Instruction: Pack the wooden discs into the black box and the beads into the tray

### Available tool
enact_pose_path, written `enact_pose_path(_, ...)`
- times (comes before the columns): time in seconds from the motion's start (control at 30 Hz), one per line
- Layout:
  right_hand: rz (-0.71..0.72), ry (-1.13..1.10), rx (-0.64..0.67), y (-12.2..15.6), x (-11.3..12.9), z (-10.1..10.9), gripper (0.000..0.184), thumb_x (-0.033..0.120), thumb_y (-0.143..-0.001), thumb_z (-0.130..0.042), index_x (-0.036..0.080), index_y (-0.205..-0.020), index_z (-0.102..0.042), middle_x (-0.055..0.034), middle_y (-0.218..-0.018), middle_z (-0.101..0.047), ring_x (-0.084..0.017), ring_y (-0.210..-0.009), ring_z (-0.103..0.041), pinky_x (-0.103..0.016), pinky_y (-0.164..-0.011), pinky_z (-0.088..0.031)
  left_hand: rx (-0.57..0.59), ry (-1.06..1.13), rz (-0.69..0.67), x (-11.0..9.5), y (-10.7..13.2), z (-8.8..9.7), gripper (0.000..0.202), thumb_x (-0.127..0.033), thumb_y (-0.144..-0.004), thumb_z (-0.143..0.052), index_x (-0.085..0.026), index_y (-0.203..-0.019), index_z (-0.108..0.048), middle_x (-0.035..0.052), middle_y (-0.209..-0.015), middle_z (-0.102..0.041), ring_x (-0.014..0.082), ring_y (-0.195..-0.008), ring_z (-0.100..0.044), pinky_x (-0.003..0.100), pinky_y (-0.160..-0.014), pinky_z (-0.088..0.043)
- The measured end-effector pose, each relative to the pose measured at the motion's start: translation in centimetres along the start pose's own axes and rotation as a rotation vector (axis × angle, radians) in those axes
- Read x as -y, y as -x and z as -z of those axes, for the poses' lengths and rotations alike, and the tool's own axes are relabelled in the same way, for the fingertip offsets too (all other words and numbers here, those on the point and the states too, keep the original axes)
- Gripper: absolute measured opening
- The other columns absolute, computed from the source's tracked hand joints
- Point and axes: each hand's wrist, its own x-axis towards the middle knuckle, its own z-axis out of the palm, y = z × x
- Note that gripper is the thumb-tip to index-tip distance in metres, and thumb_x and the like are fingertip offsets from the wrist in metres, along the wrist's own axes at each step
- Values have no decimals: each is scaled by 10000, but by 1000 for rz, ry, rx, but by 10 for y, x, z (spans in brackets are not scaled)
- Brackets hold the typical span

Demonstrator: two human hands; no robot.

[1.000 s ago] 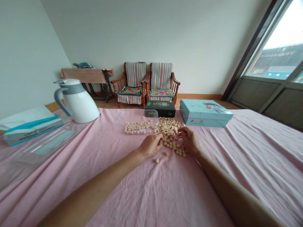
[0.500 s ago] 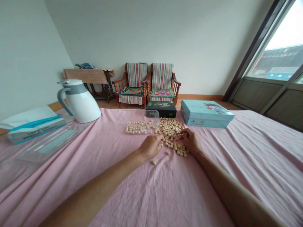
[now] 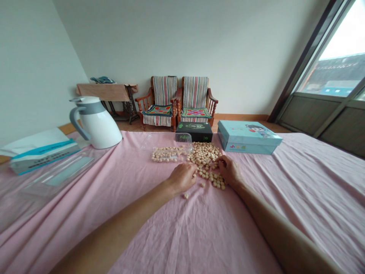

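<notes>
A spread pile of small round beige pieces [image 3: 203, 152], like nuts or wooden beads, lies on the pink cloth. At its left edge my left hand [image 3: 182, 177] rests with its fingers curled inward; one piece shows by the fingertips, and whether it is gripped is hidden. My right hand [image 3: 229, 169] is on the pile's right edge, thumb and fingers drawn together among the pieces. What it pinches, if anything, cannot be made out. Left of the pile, a clear plastic container [image 3: 145, 141] with its lid up holds more such pieces. A stray piece [image 3: 186, 196] lies nearer me.
Behind the pile stand a black box [image 3: 196, 134] and a light blue box [image 3: 251, 142]. At the left are a white and grey jug [image 3: 102, 127], a tissue pack [image 3: 42, 156] and a clear plastic package [image 3: 67, 171]. Two wooden armchairs [image 3: 165, 89] stand beyond the table.
My right hand has shifted slightly left over the pile's edge, covering a few pieces. My left hand has barely moved, its fingers a little more curled. The container and boxes stay put.
</notes>
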Motion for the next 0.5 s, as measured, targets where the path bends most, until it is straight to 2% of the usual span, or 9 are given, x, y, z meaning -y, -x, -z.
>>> enact_pose_path(0.07,-3,3,-4,0,-1,0,216,204,-780,-414,180,-812,-626,-42,-771,-654,-168,-683,-585,-275,-647,-414,-62,1,-3,3,-5,18,92,-86,-727,-545,-173,-717,-576,24,-743,-627,165,-733,-592,253,-670,-437)
enact_pose_path(0.13,-6,7,-3,0,-1,0,216,202,-781,-414,180,-817,-626,-43,-777,-654,-171,-699,-587,-274,-654,-416,-230,-18,17,7,-10,40,82,-105,-766,-540,-173,-759,-586,25,-766,-620,160,-731,-586,256,-672,-446)
enact_pose_path(0.23,-5,10,12,-1,1,0,217,201,-787,-410,178,-819,-623,-48,-779,-654,-173,-720,-591,-268,-655,-416,-536,-98,75,13,-16,65,181,-130,-801,-558,-163,-976,-592,64,-930,-615,197,-897,-580,309,-801,-464)
enact_pose_path(0.3,-8,18,23,-1,2,1,216,202,-790,-410,181,-817,-623,-44,-767,-653,-170,-706,-590,-266,-647,-413,-611,-133,48,11,-15,68,237,-147,-819,-561,-162,-1055,-571,79,-1005,-596,213,-988,-553,337,-876,-449)
enact_pose_path(0.37,-10,29,24,0,3,2,215,204,-787,-412,185,-813,-624,-42,-762,-655,-169,-694,-590,-266,-641,-410,-526,-123,-22,5,-12,60,135,-164,-853,-526,-172,-975,-582,63,-964,-596,199,-953,-560,325,-863,-455)
enact_pose_path(0.43,-12,34,24,0,5,3,217,210,-787,-412,187,-815,-627,-39,-761,-658,-169,-690,-591,-266,-641,-411,-354,-88,-77,-2,-9,43,71,-170,-866,-503,-179,-852,-572,45,-885,-597,181,-870,-575,302,-803,-470)
enact_pose_path(0.5,-12,32,23,0,5,3,223,216,-787,-412,187,-819,-631,-39,-761,-661,-169,-693,-594,-267,-644,-413,-207,-65,-82,-7,-7,25,44,-149,-832,-524,-180,-814,-549,45,-869,-598,184,-850,-580,296,-770,-476)
